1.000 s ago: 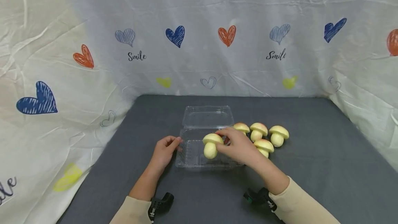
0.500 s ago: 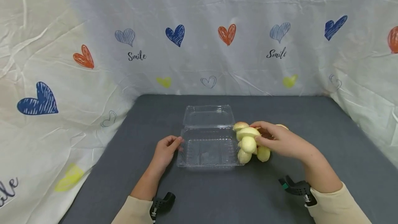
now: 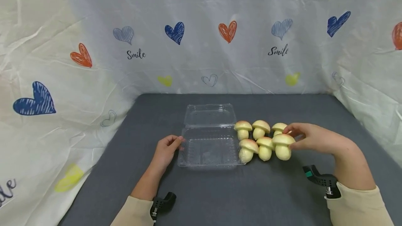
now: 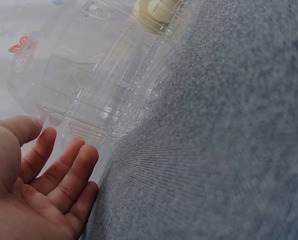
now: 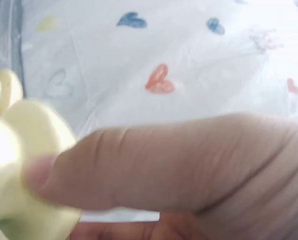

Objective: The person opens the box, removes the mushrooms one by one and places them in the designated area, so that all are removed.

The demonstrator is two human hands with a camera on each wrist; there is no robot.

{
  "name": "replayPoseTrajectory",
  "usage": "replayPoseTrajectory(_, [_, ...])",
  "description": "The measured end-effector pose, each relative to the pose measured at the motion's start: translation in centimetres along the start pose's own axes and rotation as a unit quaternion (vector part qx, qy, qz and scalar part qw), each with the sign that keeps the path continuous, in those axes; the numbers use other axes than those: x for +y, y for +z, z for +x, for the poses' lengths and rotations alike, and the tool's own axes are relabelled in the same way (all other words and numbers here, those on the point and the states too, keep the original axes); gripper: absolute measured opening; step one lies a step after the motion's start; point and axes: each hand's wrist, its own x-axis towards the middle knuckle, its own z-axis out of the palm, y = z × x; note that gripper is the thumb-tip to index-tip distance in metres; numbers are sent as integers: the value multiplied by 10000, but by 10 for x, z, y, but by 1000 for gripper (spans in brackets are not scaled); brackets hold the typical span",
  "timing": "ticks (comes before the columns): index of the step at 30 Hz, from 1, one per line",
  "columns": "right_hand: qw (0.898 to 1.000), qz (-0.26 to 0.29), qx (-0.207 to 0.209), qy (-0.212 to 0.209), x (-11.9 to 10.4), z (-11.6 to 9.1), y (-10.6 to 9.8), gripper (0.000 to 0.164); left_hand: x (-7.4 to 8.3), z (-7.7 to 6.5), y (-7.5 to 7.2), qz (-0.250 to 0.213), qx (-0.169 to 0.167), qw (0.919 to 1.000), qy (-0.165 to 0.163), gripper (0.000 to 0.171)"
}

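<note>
My right hand pinches a toy mushroom, pale yellow with a rounded cap, at the front right end of a cluster. In the right wrist view the thumb presses against this mushroom. Several like mushrooms with reddish cap tops stand in two rows to its left and behind it. A clear plastic clamshell box lies opened left of them, its lid folded back. My left hand pinches the box's left edge between thumb and forefinger; in the left wrist view the other fingers lie beside its wall.
A dark grey cloth covers the table. White curtain printed with hearts and the word Smile rises behind and at both sides. The leftmost mushrooms stand right at the box's right edge.
My right hand has carried the mushroom from over the box rightward to the front row's right end. The left hand has stayed at the box edge.
</note>
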Motion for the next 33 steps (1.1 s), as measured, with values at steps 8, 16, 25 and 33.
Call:
replayPoseTrajectory(8, [9977,96,-427,519,19,10,-4,55,6,-4,-5,70,60,10000,15,31])
replayPoseTrajectory(16, [9911,779,-659,856,32,16,7,50,4,-4,-6,80,46,9999,-68,31])
replayPoseTrajectory(25, [9887,769,-685,1086,42,18,7,72,-1,-4,-6,1,2,10000,-11,32])
replayPoseTrajectory(33, [9959,883,139,-165,8,2,3,77,25,0,-29,108,382,9991,-176,36])
